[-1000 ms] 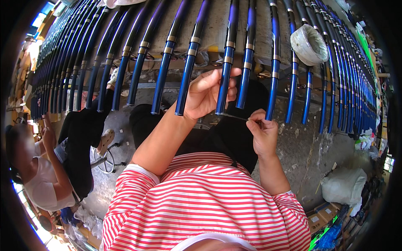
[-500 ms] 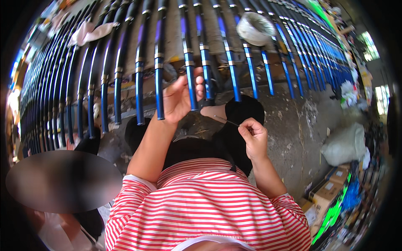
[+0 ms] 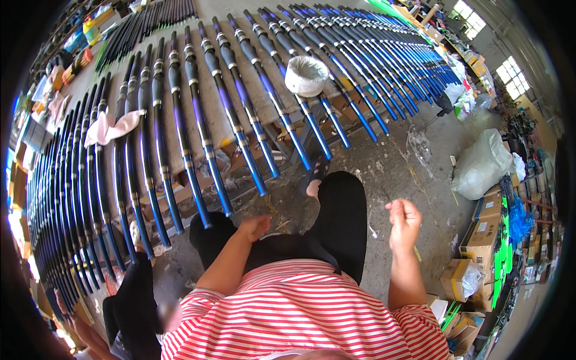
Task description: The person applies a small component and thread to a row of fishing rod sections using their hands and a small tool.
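Many blue and black fishing rods lie side by side in a long row on a table, their blue ends sticking out over its near edge. Over my lap, my left hand is apart from the rods; its fingers are smeared by motion. Out to the right, above the floor, I hold up my right hand with its fingers curled in. Whatever may be in that closed hand is too small or hidden to make out. A white round pot stands on the rods, and a pale pink cloth lies across others at the left.
Another person's dark-clad leg is close on my left. A bulging pale sack sits on the concrete floor at right, with cardboard boxes and green strips nearer me. More dark rods lie at the far left.
My left hand has drawn back from the blue rod ends to my lap. My right hand has moved right; the thin dark stick it held no longer shows. The view takes in more table.
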Demonstrator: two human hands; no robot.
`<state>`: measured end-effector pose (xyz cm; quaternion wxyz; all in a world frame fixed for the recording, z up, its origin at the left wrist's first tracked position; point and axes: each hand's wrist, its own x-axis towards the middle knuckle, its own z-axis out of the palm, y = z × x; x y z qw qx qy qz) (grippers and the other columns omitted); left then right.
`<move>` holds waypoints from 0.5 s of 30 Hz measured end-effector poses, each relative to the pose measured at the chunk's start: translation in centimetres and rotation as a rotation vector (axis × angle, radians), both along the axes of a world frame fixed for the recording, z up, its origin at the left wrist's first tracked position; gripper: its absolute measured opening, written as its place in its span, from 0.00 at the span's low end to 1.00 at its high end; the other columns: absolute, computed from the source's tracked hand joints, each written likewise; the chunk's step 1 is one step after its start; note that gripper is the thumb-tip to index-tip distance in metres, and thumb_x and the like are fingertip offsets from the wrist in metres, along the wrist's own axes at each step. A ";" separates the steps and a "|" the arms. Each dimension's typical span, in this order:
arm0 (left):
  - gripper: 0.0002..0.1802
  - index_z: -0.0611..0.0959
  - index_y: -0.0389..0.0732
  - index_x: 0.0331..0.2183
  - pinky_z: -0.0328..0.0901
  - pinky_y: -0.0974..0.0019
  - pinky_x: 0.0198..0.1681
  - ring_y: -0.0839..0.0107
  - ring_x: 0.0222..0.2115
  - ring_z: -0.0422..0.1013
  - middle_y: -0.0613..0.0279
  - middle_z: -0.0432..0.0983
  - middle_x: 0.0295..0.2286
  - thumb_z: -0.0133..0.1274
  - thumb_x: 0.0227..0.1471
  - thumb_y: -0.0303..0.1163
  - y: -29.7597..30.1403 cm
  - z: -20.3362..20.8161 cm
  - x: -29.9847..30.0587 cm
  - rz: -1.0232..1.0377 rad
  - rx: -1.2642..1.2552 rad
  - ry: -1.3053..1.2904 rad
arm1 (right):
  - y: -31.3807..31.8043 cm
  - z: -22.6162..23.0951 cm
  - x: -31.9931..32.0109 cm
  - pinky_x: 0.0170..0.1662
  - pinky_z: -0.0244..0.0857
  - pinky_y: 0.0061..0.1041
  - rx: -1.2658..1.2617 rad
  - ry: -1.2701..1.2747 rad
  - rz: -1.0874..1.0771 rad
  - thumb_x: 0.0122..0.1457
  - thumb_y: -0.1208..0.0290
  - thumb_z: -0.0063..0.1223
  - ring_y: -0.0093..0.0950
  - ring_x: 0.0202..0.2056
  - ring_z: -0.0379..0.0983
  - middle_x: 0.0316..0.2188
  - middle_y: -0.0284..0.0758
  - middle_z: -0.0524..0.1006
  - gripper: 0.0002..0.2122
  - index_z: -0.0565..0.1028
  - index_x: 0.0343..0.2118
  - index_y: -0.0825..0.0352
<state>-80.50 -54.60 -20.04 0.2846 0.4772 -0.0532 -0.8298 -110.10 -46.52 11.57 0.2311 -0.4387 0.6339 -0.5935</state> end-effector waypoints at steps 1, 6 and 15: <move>0.11 0.75 0.36 0.34 0.66 0.64 0.33 0.66 0.28 0.69 0.60 0.72 0.27 0.46 0.50 0.32 -0.3 -1.9 0.9 -0.076 0.098 -0.088 | -1.5 1.5 -0.1 0.26 0.58 0.14 -0.045 0.158 0.022 0.54 0.73 0.49 0.15 0.22 0.65 0.19 0.29 0.72 0.07 0.73 0.23 0.71; 0.10 0.75 0.35 0.31 0.66 0.63 0.30 0.64 0.25 0.69 0.57 0.71 0.24 0.48 0.48 0.32 -1.4 -2.1 1.4 0.093 -0.052 -0.028 | -11.0 7.9 0.1 0.23 0.56 0.14 -0.233 0.655 0.131 0.49 0.80 0.51 0.17 0.20 0.62 0.18 0.31 0.68 0.02 0.71 0.23 0.72; 0.15 0.75 0.33 0.30 0.66 0.59 0.27 0.58 0.24 0.69 0.53 0.70 0.23 0.45 0.49 0.37 -0.8 -4.3 1.1 0.100 0.002 -0.113 | -24.1 10.6 2.5 0.26 0.63 0.26 -0.265 1.150 0.351 0.45 0.77 0.52 0.31 0.24 0.69 0.21 0.33 0.70 0.03 0.70 0.22 0.66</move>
